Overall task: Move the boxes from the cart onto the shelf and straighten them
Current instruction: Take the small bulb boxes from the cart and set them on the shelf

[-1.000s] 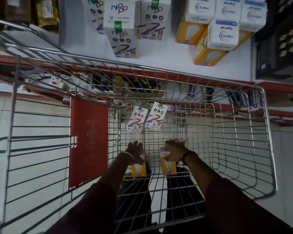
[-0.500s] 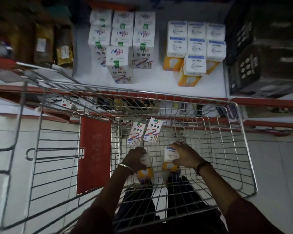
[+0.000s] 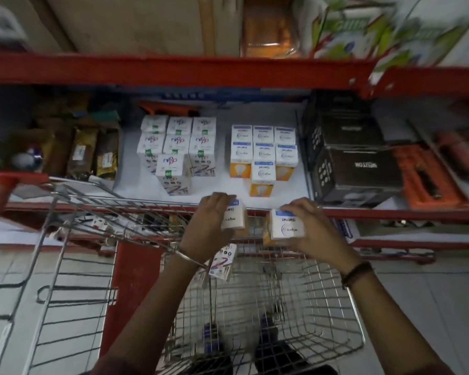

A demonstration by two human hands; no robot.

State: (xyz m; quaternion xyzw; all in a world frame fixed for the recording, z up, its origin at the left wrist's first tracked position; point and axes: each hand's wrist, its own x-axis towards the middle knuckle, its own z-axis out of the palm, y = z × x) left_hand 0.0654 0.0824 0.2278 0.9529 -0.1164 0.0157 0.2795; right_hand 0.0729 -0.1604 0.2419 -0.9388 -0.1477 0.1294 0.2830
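My left hand [image 3: 207,228] grips a white and orange bulb box [image 3: 234,219], and my right hand [image 3: 313,231] grips another bulb box [image 3: 286,226]. Both boxes are held above the far rim of the wire cart [image 3: 333,315], just in front of the white shelf [image 3: 138,185]. On the shelf stand several matching bulb boxes [image 3: 263,155] and, to their left, several white Nippo boxes [image 3: 178,150]. A Nippo box [image 3: 222,262] still lies in the cart under my left wrist.
Black cartons [image 3: 355,169] stand right of the bulb boxes, with an orange case [image 3: 428,182] beyond them. Brown packets [image 3: 90,152] fill the shelf's left end. A red shelf beam [image 3: 173,70] runs overhead. The cart's red handle [image 3: 14,180] is at the left.
Both hands have lifted the two bulb boxes out of the cart's bottom up to the shelf's front edge. My view has tilted up, showing the upper shelf.
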